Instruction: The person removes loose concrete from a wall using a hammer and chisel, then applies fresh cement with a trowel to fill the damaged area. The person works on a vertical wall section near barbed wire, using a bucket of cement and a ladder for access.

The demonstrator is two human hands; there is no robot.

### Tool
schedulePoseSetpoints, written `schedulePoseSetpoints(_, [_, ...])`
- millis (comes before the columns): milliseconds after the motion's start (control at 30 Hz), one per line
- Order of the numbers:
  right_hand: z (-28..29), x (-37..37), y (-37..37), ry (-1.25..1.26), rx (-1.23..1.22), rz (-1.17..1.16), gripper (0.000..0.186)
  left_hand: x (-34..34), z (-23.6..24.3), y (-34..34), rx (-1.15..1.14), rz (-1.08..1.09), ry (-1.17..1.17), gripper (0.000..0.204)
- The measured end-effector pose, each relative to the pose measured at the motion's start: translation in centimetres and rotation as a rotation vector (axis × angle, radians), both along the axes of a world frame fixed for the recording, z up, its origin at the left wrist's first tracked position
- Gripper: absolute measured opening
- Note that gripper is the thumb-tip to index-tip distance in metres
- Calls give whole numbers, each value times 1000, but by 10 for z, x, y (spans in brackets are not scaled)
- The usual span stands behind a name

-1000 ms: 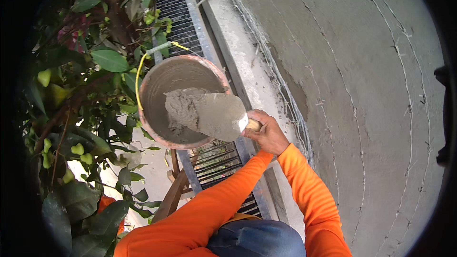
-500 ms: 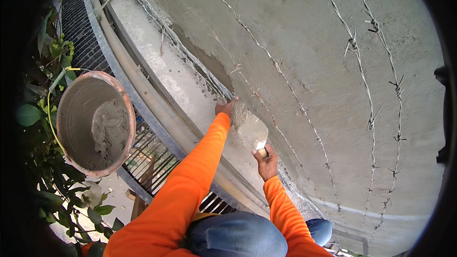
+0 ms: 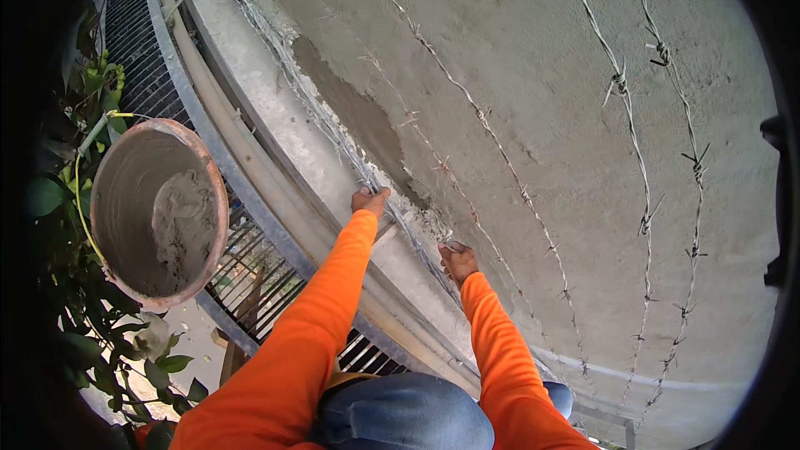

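My left hand (image 3: 370,201) is closed round a bundle of barbed wire (image 3: 321,117) that runs along the foot of the wall. To its right, my right hand (image 3: 457,262) is closed on a trowel (image 3: 450,242); only a little of its metal shows, and the rest is hidden. The trowel is at the lower edge of the grey rendered wall (image 3: 533,108), by a rough strip of mortar (image 3: 429,221). Up and left of there, a darker, damp-looking patch (image 3: 354,112) marks the wall's lower edge.
A round bucket (image 3: 218,225) holding wet mortar (image 3: 185,221) hangs at left beside a metal grating (image 3: 142,50) and leafy plants (image 3: 171,364). Several barbed wire strands (image 3: 479,112) stretch in front of the wall. A pale ledge (image 3: 242,58) and pipe (image 3: 250,150) run between grating and wall.
My left hand has moved left and slightly down, shifting the wire bundle away from the wall. The trowel has turned, so its broad blade no longer shows. More of the dark patch is visible.
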State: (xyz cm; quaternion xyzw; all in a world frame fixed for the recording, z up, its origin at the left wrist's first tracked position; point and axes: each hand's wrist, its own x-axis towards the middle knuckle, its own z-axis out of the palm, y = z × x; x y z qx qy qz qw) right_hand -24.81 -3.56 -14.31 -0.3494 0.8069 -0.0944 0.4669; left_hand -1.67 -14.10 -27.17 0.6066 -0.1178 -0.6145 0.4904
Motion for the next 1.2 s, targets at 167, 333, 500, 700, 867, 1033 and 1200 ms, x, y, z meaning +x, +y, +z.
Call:
schedulePoseSetpoints(167, [14, 5, -27, -154, -21, -107, 37, 6, -5, 6, -47, -14, 98, 32])
schedulePoseSetpoints(333, [8, 26, -1, -59, -207, -103, 35, 5, 1, 7, -72, -26, 92, 33])
schedulePoseSetpoints(500, [10, 47, -38, -65, -37, -86, 34, 6, 9, 9, -34, -6, 53, 30])
schedulePoseSetpoints(700, [20, 50, -48, -177, -53, -159, 36, 16, 2, 15, -35, -102, 95, 40])
schedulePoseSetpoints(867, [8, 59, -39, -88, -108, -79, 40, 2, -2, 14, -28, -6, 24, 38])
schedulePoseSetpoints(1033, [17, 58, -85, -147, 11, -31, 33, 13, -6, 18, -15, -125, 55, 32])
schedulePoseSetpoints(1200, [21, 38, -61, -152, -108, -27, 34, 13, -2, 19, -65, -81, 82, 31])
